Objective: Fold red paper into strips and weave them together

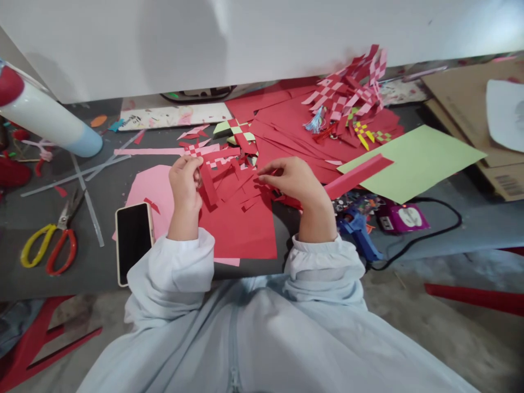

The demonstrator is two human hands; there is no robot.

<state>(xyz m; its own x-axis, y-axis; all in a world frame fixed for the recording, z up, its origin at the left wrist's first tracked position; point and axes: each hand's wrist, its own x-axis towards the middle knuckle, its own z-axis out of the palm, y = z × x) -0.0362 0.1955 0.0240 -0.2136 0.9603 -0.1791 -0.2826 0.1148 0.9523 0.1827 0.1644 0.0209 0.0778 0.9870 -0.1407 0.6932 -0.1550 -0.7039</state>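
Note:
My left hand (186, 180) is closed in a pinch, thumb and forefinger together at the upper end of a red paper strip (210, 188). Just beyond its fingertips lies a small pink-and-red checkered woven paper piece (219, 159), partly covered by red strips. My right hand (292, 177) hovers over the right side of the red paper scraps (241, 188), fingers curved and thumb apart from the forefinger, with nothing visible between them. Under the scraps is a red paper sheet (245, 234). A green-and-black checkered woven piece (235, 128) lies farther back.
Scissors (61, 229), clear glue sticks (88, 202) and a phone (134, 240) lie on the left, near a white-and-blue bottle (53, 117). To the right are a blue glue gun (360, 234), a purple box with a cable (403, 218), green paper (421, 161) and cardboard (462, 109).

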